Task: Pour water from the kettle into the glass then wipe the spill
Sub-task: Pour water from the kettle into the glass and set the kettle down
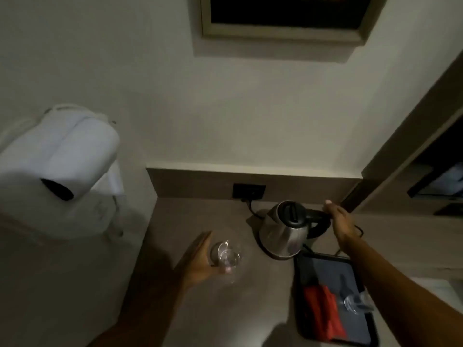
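Observation:
A steel kettle (pixel 284 232) with a black lid and handle stands on its base on the grey counter (pixel 250 309). My right hand (pixel 338 220) is at the kettle's black handle, fingers curled over its top. A clear drinking glass (pixel 229 257) stands upright on the counter left of the kettle. My left hand (pixel 200 261) cups the glass from its left side, thumb near the rim. A red cloth (pixel 322 311) lies folded in a black tray (pixel 300 276) to the right.
A second clear glass (pixel 355 303) lies in the tray beside the cloth. A black wall socket (pixel 248 191) with the kettle's cord sits behind the kettle. A white hairdryer (pixel 65 159) hangs on the wall at left. A framed picture (pixel 283 18) hangs above.

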Tool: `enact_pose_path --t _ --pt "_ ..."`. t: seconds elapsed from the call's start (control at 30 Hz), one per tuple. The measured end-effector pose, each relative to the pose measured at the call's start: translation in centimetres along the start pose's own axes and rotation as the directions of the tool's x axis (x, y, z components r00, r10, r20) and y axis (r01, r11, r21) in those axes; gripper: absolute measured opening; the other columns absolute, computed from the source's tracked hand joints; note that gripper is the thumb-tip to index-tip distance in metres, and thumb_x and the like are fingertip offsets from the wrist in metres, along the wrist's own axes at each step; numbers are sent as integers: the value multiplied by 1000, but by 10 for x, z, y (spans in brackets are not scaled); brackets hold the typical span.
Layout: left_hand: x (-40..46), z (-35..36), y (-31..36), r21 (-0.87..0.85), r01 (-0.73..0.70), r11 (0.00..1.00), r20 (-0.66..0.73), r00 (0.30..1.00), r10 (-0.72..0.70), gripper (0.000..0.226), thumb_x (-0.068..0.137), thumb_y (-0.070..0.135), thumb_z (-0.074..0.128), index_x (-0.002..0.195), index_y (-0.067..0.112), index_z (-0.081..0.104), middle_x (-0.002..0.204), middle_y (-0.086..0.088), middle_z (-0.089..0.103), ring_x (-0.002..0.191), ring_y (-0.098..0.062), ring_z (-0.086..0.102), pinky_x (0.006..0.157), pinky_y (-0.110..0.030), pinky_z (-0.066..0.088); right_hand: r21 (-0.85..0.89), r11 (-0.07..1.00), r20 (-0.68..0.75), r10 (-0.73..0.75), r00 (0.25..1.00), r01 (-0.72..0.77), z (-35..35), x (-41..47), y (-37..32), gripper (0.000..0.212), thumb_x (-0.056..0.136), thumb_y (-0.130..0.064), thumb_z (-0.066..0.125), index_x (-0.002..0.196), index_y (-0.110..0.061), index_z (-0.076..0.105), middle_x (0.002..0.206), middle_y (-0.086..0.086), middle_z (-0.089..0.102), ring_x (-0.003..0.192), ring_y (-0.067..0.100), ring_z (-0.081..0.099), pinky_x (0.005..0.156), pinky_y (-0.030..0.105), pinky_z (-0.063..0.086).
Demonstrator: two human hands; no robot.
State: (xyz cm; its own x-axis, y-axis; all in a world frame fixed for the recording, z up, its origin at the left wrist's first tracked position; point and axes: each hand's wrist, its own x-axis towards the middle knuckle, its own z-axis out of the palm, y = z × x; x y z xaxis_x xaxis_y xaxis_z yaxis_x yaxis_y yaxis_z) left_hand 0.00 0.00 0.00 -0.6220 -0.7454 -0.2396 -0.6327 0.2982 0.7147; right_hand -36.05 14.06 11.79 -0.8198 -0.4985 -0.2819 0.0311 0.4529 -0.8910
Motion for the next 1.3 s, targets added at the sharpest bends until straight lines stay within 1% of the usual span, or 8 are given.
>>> enact_pose_path --t 0.17,0.33,0.43,0.6,0.8,0.9,1.13,1.3 --pt "1 18 -8 -123 -7 992 81 997 17 115 45 60 92 138 50 25 137 31 33 132 -4 41 104 -15 30 -162 986 43 -38 998 44 23 16 9 36 98 -39 53 82 -9 65 79 12 61 71 23 57 64 31 43" --pt "12 25 2 -158 28 987 37 999 -22 114 49 51 95 147 29 41 143 7 53 129 -15 53 106 -32 45 -186 977 -57 -118 991 106 30 33 23 47 101 -30 48 56 -14 44 57 6 42 54 18 39 57 31 32" --pt "16 29 0 -106 19 994 5 1000 -18 102 49 61 89 138 35 47 136 9 60 122 -12 58 100 -33 51 -203 974 -73 -117 990 100 30 40 28 44 100 -26 46 57 -14 46 58 7 44 54 19 41 55 29 34" --pt "17 34 4 -87 41 995 -16 999 -43 91 58 36 95 137 22 53 133 1 63 122 -16 58 100 -27 49 -203 978 -85 -70 994 52 35 37 22 38 98 -17 43 59 -15 44 59 6 41 52 19 37 54 28 31" --pt "18 28 4 -35 39 999 -7 999 -40 94 56 53 90 138 31 50 132 5 64 122 -15 59 100 -35 53 -253 953 -104 -201 974 170 48 21 -4 39 92 -10 48 53 -14 44 52 5 39 41 12 38 45 24 33" --pt "19 26 5 -7 45 999 -17 999 -45 96 52 62 86 138 36 49 131 8 65 121 -15 60 100 -35 53 -329 904 -45 -304 952 273 52 12 -22 39 92 -8 51 54 -12 49 49 3 44 31 3 44 33 11 31" --pt "19 24 4 19 51 999 27 998 -51 102 52 69 79 142 32 48 134 3 64 123 -20 60 99 -41 54 -477 586 279 -606 745 655 74 -10 -58 40 91 -27 46 57 -10 57 45 4 53 35 20 48 33 23 38" --pt "20 24 -1 33 14 999 30 999 -15 104 46 80 65 139 37 48 130 8 66 116 -16 63 95 -39 56 -549 385 404 -655 639 742 90 -26 -77 40 87 -32 42 52 -16 49 42 4 48 34 21 44 39 21 35"
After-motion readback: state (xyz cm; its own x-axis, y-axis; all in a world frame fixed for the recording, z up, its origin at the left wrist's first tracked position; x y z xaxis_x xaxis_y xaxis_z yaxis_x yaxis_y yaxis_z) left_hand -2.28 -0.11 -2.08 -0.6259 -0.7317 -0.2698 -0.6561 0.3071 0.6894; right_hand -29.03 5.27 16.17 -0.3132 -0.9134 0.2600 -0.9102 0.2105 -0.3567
